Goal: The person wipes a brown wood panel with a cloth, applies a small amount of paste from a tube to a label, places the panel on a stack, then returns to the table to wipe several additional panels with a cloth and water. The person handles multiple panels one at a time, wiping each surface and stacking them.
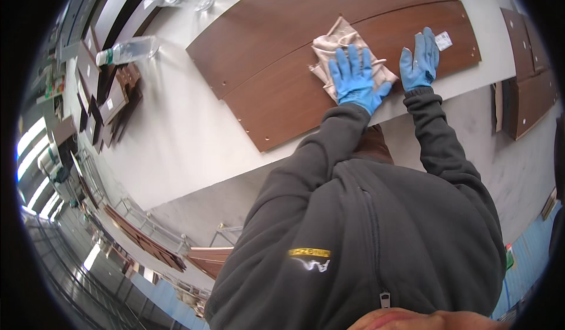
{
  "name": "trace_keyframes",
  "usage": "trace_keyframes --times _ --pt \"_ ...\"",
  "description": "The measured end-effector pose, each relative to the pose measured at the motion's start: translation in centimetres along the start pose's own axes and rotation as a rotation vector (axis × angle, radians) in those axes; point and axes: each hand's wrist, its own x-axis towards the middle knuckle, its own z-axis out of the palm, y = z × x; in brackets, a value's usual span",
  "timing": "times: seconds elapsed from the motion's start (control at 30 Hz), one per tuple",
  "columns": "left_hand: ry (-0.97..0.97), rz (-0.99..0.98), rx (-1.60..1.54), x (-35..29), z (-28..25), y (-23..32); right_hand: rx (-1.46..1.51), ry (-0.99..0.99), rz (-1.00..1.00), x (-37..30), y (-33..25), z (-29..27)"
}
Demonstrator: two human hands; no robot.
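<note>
So my left grip is laid flat on a crumpled beige cloth, fingers a bit spread and thumb stuck out to the right, pressing on it rather than clenching it. The cloth sits mostly on the near brown panel, with its top corner poking across the seam onto the far brown panel. My right grip is empty and loose, fingers pretty much straight, hanging out just right of the cloth by the panel's near edge. Can't tell if it's actually touching the wood. A small white label is right beside those fingertips. Blue gloves on both, dark grey sleeves down to the cuffs. Both panels are side by side on a white bench, and the near one has little holes at its ends. Over on the left of the bench there's a clear bottle with a green cap, plus a bunch of brown boards past it. More stacked brown pieces off to my right.
</note>
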Motion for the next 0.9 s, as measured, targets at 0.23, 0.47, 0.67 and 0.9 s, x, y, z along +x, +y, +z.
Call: trace_keyframes --times 0.23,0.47,0.67,0.9 --pt "0.122 -0.219 0.072 -7.5 -0.6 -11.9 -0.222 -0.158 -0.079 -2.1 0.5 3.8" --pt "0.298 -0.514 0.167 -12.7 -6.0 -19.5 -0.271 -0.182 -0.08 -1.6 1.1 3.2" --pt "0.264 0.004 0.213 -4.7 0.5 -3.1 -0.268 -0.2 -0.075 -1.7 0.9 3.3" --pt "0.34 -0.422 -0.001 -14.8 -2.2 -18.4 -0.251 -0.194 -0.077 -1.4 1.1 3.3"
